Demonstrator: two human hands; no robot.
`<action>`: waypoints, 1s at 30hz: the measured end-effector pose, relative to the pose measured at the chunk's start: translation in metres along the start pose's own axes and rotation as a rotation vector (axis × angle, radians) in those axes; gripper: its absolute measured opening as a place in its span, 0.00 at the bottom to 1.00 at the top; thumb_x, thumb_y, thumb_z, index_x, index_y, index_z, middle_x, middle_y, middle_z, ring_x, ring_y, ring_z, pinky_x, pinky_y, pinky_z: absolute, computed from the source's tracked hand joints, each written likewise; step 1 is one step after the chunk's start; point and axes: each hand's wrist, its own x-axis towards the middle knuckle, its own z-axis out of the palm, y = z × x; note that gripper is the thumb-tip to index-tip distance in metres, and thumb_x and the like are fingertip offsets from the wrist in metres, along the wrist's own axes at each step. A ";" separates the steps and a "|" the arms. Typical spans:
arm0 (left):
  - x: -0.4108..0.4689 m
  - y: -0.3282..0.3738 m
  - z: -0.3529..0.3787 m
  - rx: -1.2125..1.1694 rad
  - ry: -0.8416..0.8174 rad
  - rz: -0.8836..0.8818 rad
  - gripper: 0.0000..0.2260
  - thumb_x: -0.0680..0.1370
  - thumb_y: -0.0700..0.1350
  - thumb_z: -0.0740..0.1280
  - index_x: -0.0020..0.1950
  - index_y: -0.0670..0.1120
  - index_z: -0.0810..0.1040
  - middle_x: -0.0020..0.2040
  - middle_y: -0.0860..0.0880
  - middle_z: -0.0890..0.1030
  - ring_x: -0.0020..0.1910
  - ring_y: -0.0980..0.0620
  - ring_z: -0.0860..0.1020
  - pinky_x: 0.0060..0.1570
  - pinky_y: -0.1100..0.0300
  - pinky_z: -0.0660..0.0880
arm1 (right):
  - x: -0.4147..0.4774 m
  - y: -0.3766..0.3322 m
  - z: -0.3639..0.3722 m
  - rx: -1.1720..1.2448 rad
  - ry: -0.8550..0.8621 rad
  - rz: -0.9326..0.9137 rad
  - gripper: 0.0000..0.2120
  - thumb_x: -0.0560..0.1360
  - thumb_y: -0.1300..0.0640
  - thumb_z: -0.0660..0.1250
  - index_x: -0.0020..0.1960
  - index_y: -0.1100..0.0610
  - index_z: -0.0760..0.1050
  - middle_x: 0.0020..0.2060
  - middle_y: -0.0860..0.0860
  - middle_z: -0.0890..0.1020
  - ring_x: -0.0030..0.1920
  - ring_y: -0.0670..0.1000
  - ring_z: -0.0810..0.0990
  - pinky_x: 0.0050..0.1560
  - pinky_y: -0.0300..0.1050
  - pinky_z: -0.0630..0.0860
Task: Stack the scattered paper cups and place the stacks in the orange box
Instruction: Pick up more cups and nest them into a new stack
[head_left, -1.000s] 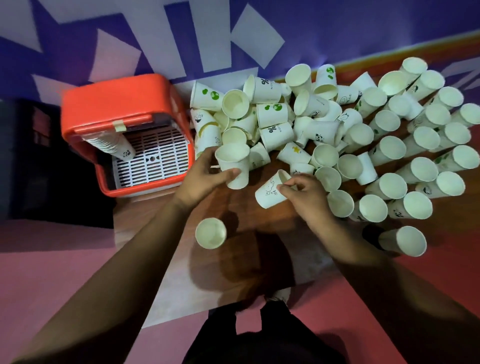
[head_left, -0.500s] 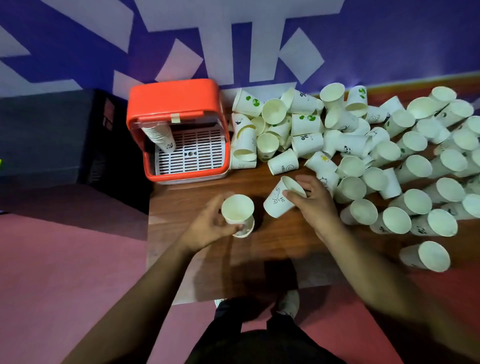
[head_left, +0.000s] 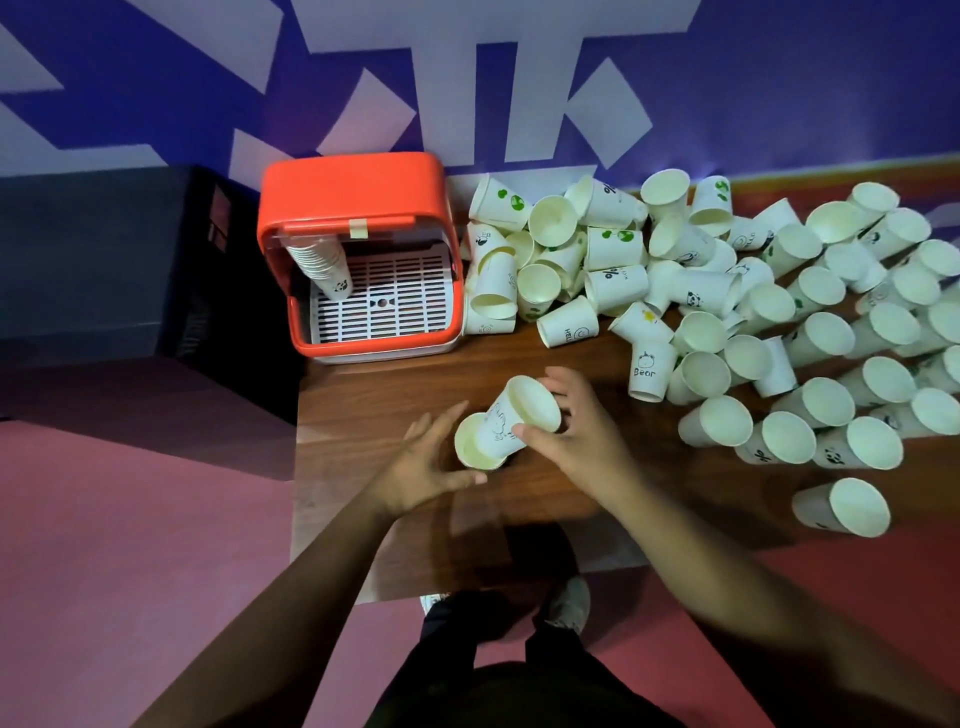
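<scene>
Wooden table (head_left: 358, 395): cup heap (head_left: 727, 291) right, orange box (head_left: 353, 192) behind; left hand (head_left: 421, 467) spread, right hand (head_left: 576, 439) pinching tilted cup (head_left: 511, 415).

"Bear" on one paper cup (head_left: 645, 370) — "%" on a second cup (head_left: 616, 276)

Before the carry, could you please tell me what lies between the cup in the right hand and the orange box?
In the head view, only bare wooden table lies between that tilted cup and the orange box.
</scene>
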 end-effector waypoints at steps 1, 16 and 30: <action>-0.004 0.004 -0.004 -0.058 0.027 0.011 0.41 0.68 0.63 0.76 0.74 0.74 0.55 0.78 0.52 0.62 0.80 0.46 0.53 0.77 0.44 0.55 | -0.001 0.001 0.004 -0.039 -0.029 -0.025 0.38 0.67 0.51 0.78 0.70 0.44 0.62 0.64 0.42 0.73 0.62 0.42 0.73 0.62 0.43 0.74; 0.000 -0.001 -0.013 -0.220 -0.012 0.033 0.32 0.72 0.49 0.78 0.74 0.57 0.72 0.69 0.54 0.75 0.68 0.53 0.73 0.71 0.47 0.68 | 0.006 0.025 0.053 -0.443 -0.213 -0.135 0.42 0.69 0.51 0.77 0.77 0.49 0.58 0.73 0.47 0.68 0.71 0.51 0.68 0.64 0.41 0.66; 0.030 0.046 -0.026 0.032 0.044 0.093 0.23 0.73 0.62 0.67 0.66 0.57 0.75 0.61 0.52 0.74 0.64 0.51 0.72 0.63 0.53 0.74 | -0.009 0.063 -0.047 -0.514 0.006 -0.013 0.25 0.76 0.50 0.68 0.70 0.55 0.68 0.67 0.52 0.69 0.65 0.52 0.73 0.63 0.47 0.72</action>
